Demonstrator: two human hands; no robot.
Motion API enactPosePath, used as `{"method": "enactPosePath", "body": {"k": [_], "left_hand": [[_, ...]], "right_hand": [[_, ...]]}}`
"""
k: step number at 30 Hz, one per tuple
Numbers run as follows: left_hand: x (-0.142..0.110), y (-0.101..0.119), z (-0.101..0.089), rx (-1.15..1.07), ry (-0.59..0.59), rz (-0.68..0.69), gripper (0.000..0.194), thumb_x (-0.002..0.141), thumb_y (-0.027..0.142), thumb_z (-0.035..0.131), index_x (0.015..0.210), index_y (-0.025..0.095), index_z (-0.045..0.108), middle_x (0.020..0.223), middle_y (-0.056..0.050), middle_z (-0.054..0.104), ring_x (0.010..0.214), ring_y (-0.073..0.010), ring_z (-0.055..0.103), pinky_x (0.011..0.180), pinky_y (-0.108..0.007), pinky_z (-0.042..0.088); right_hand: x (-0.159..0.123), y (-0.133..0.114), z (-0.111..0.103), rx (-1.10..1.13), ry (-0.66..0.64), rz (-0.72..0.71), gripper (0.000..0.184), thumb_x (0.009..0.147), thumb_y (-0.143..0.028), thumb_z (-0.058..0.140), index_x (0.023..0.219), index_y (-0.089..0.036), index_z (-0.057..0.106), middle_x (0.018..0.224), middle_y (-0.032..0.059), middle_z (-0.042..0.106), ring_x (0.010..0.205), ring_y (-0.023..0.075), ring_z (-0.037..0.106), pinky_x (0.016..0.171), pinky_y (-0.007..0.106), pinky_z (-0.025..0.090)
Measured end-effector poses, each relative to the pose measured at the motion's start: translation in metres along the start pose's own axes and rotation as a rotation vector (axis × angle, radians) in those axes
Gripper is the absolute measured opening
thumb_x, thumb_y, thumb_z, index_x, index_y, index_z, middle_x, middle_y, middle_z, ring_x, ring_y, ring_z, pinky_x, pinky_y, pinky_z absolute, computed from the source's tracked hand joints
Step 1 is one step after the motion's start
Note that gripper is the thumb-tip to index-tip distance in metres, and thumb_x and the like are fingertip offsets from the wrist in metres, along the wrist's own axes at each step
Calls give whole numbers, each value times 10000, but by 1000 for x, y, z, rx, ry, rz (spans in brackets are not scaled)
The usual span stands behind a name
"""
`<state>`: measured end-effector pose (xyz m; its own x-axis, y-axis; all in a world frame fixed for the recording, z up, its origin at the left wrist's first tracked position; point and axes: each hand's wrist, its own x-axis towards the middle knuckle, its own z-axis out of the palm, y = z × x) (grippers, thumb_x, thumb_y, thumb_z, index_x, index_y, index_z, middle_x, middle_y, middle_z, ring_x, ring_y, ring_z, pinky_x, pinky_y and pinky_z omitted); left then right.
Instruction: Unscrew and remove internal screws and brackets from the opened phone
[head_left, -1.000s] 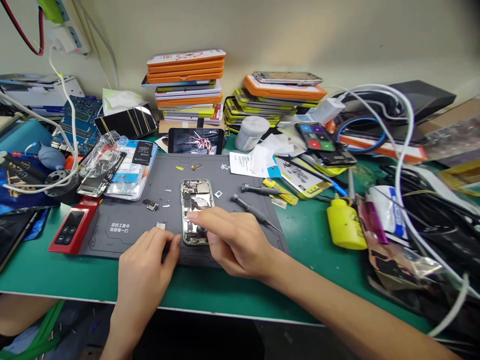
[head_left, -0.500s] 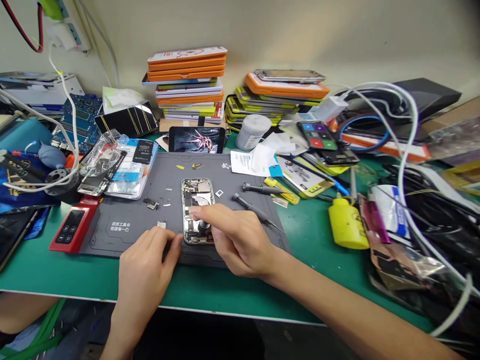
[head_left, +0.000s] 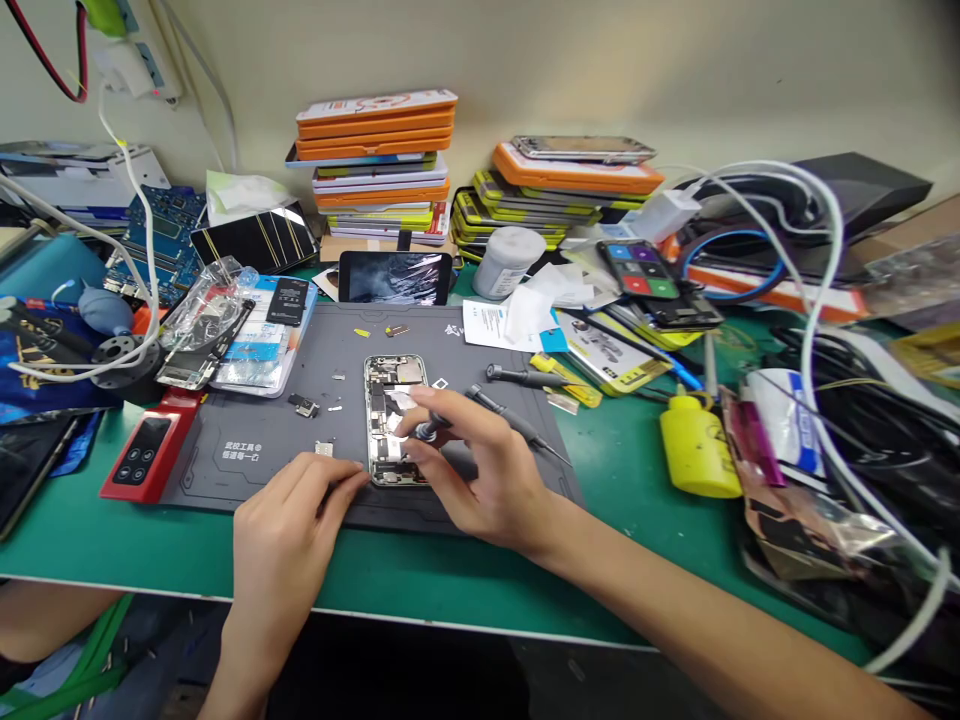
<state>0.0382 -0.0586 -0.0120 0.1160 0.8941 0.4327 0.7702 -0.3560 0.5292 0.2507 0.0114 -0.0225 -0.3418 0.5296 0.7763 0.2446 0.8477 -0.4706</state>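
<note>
An opened phone (head_left: 379,425) with bare inner parts lies on the dark grey work mat (head_left: 277,350). My left hand (head_left: 289,520) rests at its lower left corner, fingers curled and thumb and fingertips together against the phone's edge. Over the phone's right side, my right hand (head_left: 491,470) grips a dark grey screwdriver (head_left: 426,430) between thumb and fingers. It is tilted, with its capped end to the left; its tip is hidden. Two similar screwdrivers lie to the right. A SIM tray (head_left: 440,383) and small phone parts (head_left: 304,405) lie around the phone.
A lit phone (head_left: 394,278) leans at the mat's back edge. A red device (head_left: 150,450) stands left, a yellow bottle (head_left: 697,445) right. Stacked orange cases (head_left: 375,130) line the wall. White cables (head_left: 817,300) loop over clutter at right. Another person's leg shows lower left.
My right hand has opened its grip somewhat and tipped the screwdriver from near upright to slanted. My left hand has barely shifted. The picture on the leaning phone's screen has changed.
</note>
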Motion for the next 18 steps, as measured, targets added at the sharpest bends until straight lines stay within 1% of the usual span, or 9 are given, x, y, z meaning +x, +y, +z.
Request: {"method": "enactPosePath", "body": {"k": [2, 4, 6, 8, 10, 14, 18], "left_hand": [[-1, -1, 0, -18, 14, 7, 60, 1075, 211, 693, 1059, 253, 733, 1026, 43, 804, 932, -125, 759, 897, -241, 534], [-1, -2, 0, -27, 19, 23, 87, 1074, 196, 690, 1068, 257, 752, 1036, 45, 811, 937, -124, 763, 928, -245, 540], [-1, -3, 0, -26, 18, 43, 102, 1073, 187, 689, 1071, 257, 764, 1033, 44, 813, 930, -124, 764, 928, -245, 543], [-1, -3, 0, -24, 18, 70, 100, 1073, 190, 690, 1074, 254, 766, 1023, 41, 813, 912, -125, 762, 906, -244, 544], [-1, -2, -1, -29, 13, 90, 85, 1076, 199, 689, 1066, 247, 758, 1006, 37, 810, 887, -126, 755, 876, -245, 540], [0, -1, -1, -21, -2, 107, 71, 1087, 211, 674, 1055, 239, 731, 976, 35, 796, 858, -123, 744, 844, -242, 522], [1, -1, -1, 6, -34, 108, 59, 1094, 208, 661, 1087, 241, 710, 1006, 30, 788, 885, -127, 743, 857, -244, 507]], "right_hand": [[0, -1, 1, 123, 53, 68, 606, 1075, -72, 563, 1615, -275, 376, 1195, 100, 715, 938, 170, 763, 684, 274, 687], [0, -3, 2, 251, 62, 127, 605, 1087, -63, 541, 1617, -297, 364, 1183, 84, 671, 916, 146, 736, 707, 270, 702], [1, -4, 2, 359, 24, 144, 589, 1102, -74, 529, 1615, -309, 359, 1163, 69, 654, 859, 124, 717, 737, 272, 711], [1, -4, 2, 421, -24, 129, 587, 1105, -78, 531, 1613, -311, 352, 1139, 60, 652, 854, 120, 714, 768, 279, 714], [0, -4, 3, 417, -59, 94, 600, 1098, -71, 545, 1616, -297, 344, 1145, 70, 659, 907, 132, 724, 791, 279, 711], [-2, -3, 3, 324, -77, 12, 614, 1082, -57, 571, 1617, -258, 346, 1159, 96, 682, 1047, 165, 730, 843, 282, 699], [-4, -1, 5, 343, -95, 52, 597, 1103, -87, 554, 1616, -292, 329, 1171, 84, 691, 1034, 156, 739, 867, 303, 694]]}}
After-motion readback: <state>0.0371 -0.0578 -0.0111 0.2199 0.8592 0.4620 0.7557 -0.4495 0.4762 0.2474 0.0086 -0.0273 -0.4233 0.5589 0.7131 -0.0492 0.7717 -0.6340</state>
